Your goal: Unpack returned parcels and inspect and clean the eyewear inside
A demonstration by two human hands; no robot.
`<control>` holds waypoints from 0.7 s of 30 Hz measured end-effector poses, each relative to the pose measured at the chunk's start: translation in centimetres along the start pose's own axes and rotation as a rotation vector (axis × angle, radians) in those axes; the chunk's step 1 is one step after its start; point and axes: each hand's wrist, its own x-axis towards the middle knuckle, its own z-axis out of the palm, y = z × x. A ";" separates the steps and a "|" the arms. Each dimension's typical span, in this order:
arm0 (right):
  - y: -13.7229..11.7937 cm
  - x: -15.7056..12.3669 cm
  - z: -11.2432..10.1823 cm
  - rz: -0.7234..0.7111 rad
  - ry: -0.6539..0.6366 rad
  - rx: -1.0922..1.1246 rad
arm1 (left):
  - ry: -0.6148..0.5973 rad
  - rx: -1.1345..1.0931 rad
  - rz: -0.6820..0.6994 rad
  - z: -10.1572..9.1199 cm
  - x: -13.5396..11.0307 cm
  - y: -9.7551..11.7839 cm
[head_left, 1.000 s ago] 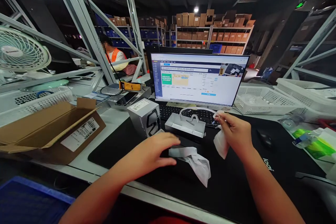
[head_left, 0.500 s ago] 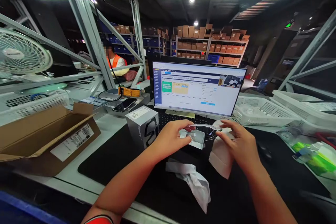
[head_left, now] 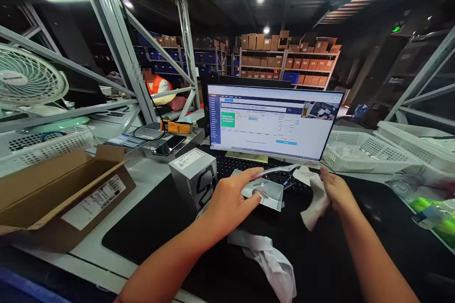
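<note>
My left hand (head_left: 231,199) is closed, its thumb and fingers pinching one end of a thin, curved, pale piece (head_left: 282,168) with dark thin parts near its far end; its exact kind is unclear. Below that piece, a small open silver-grey box (head_left: 274,198) lies on the black mat, partly behind my left thumb. My right hand (head_left: 338,192) is closed on a sheet of white wrapping paper (head_left: 316,206), off to the right of the curved piece. Nearer to me lies a second crumpled white sheet (head_left: 272,258).
A grey printed carton (head_left: 195,180) stands left of my left hand. Farther left is an open cardboard box (head_left: 81,194). The monitor (head_left: 263,128) and keyboard (head_left: 231,165) are ahead; white baskets (head_left: 359,151) sit at right. A person in an orange vest (head_left: 154,84) is beyond the frame.
My right hand has moved right, off the curved piece, taking the white paper with it. My left hand still holds the piece. The display on the monitor has changed slightly.
</note>
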 end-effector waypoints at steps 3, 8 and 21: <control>0.2 -0.1 1.4 0.141 0.011 0.254 | 0.006 0.004 0.054 0.8 -0.3 0.2; -1.4 -2.5 4.3 0.154 0.046 0.425 | 0.081 -0.004 0.154 2.2 -0.4 -0.1; -7.3 -17.5 5.4 0.080 -0.295 0.917 | 0.156 -0.083 0.099 5.9 -1.0 -0.9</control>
